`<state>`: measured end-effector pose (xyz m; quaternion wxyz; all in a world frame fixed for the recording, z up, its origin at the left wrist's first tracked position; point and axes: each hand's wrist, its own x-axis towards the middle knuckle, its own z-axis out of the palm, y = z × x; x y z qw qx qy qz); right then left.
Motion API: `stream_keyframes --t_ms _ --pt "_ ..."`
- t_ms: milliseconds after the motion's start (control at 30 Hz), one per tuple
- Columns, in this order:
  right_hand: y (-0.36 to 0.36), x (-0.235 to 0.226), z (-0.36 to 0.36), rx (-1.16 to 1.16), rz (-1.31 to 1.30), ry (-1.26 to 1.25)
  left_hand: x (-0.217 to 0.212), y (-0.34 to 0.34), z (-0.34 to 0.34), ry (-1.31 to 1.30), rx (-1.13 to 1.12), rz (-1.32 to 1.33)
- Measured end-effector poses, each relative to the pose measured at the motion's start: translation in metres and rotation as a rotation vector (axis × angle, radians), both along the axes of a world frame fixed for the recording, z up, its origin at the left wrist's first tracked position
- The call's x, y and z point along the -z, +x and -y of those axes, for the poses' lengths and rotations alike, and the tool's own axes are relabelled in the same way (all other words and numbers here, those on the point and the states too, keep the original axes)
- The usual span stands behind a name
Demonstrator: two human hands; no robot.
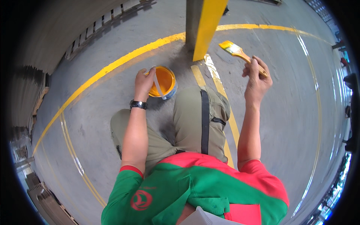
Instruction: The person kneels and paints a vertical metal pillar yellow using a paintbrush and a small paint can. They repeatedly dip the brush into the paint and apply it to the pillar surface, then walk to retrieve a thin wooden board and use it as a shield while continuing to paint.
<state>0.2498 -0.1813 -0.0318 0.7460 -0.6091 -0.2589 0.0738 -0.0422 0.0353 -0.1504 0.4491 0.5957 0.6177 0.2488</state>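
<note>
Nearest you: green and red shirt (195, 187), then olive work trousers (187, 123), knees bent in a crouch over the grey concrete floor (285, 123). A black strap runs down your right thigh; a black wristwatch (138, 104) sits on your left wrist.

Your left hand (143, 83) rests on the near-left rim of the paint can (163, 81), fingers curled over the edge, likely to steady it. How firmly the fingers close on the rim can't be told from this angle. The can stands upright on the floor just ahead of your left knee, open, holding yellow paint, with its pale bail handle lying across the mouth.

Your right hand (257, 80) is raised off the floor, well right of the can, fingers wrapped closed around the wooden handle of a flat paintbrush (240, 52). The bristles are loaded yellow and point up and to the far left, held clear of the ground so nothing drips on bare concrete.

Between the two hands, short painted yellow floor stripes (215, 80) run from under your right leg toward the yellow column (206, 26). Farther out, a curved yellow floor line (112, 67) sweeps past the column base. Far left: stacked wooden pallets (108, 18).
</note>
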Motion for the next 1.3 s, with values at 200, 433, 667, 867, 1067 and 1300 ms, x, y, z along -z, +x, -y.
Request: stream_keyframes --t_ms 200,433,667,867,1067,1300 --pt "-0.010 -0.006 0.002 -0.013 0.000 0.012 -0.035 -0.020 -0.011 0.453 -0.044 -0.036" --pt "-0.038 -0.007 -0.009 -0.088 -0.026 -0.063 -0.077 -0.034 -0.009 0.286 -0.055 0.308" --pt "-0.079 -0.020 -0.028 -0.213 -0.284 0.160 -0.084 -0.026 -0.014 0.199 -0.052 0.348" --pt "-0.109 -0.005 -0.038 -0.246 -0.382 0.219 -0.103 -0.008 -0.006 0.272 -0.036 0.438" --pt "-0.106 -0.023 -0.041 -0.206 -0.478 -0.024 -0.142 -0.006 0.022 0.090 -0.182 0.597" --pt "-0.111 -0.059 -0.036 -0.337 -0.476 -0.366 -0.145 0.003 0.056 -0.086 -0.347 0.696"
